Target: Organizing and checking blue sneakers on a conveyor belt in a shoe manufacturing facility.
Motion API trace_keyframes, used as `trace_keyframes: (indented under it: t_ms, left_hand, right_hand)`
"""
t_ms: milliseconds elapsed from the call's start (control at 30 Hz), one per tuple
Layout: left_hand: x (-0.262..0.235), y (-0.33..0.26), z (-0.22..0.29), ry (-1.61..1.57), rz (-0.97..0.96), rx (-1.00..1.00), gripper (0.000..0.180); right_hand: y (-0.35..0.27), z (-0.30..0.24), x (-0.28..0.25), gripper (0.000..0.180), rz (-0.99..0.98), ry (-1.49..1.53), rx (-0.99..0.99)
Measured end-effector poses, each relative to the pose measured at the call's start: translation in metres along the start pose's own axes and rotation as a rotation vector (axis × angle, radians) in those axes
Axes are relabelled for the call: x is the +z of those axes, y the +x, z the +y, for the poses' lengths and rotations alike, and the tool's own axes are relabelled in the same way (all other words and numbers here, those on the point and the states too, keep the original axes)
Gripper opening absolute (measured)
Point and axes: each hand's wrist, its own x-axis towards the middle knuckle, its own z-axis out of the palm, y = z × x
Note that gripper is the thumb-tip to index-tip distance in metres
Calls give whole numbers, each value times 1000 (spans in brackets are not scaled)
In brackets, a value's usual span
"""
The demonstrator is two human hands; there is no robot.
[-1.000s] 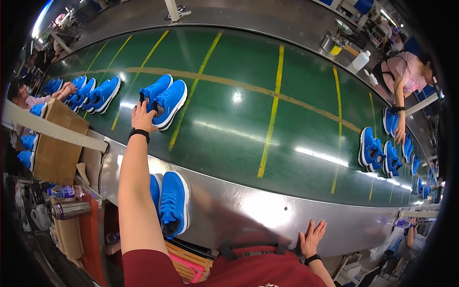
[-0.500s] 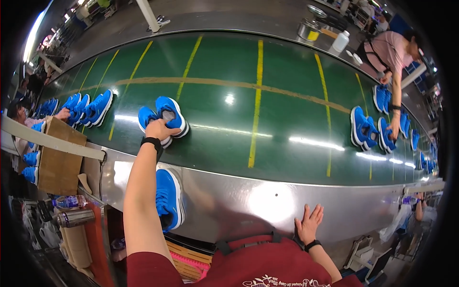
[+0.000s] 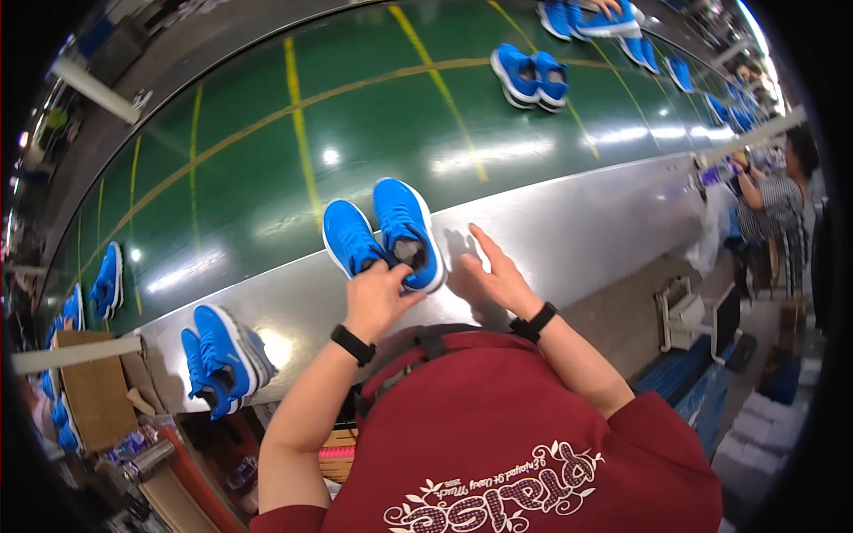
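Note:
My left hand grips a pair of blue sneakers with white soles at their heel openings. The left sneaker and the right sneaker sit side by side, toes pointing away from me. They lie over the edge between the green conveyor belt and the metal ledge. Just right of the pair, my right hand is open, thumb and fingers apart, touching no shoe. Farther left on the ledge rests another pair of blue sneakers.
More blue sneakers stand on the belt at the far right, where another person's hand touches a shoe. At left are a sneaker pair, a cardboard box and a pale rail. A person in stripes is at right.
My left hand has drawn the sneaker pair off the belt toward me, onto the ledge's edge. My right hand has lifted from the ledge and come close to the pair. The view has turned right.

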Motion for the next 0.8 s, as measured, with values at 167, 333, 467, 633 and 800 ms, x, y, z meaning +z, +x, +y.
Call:
trace_keyframes:
  t_ms: [167,333,467,633,800]
  left_hand:
    - [32,-7,62,-54,-142,71,45]
    - [41,-6,67,-98,-121,228,54]
    - [48,-7,75,-200,-77,168,55]
    - [50,-6,84,-86,-104,81,55]
    - [48,-3,91,-35,-101,76,53]
  right_hand:
    - [-9,12,-31,69,-275,103,139]
    - [-12,33,-28,69,-168,193,82]
    - [-8,32,-28,73,-81,-45,13]
    - [-4,34,-35,66,-129,-46,-42]
    - [-3,37,-36,66,-136,-29,-93]
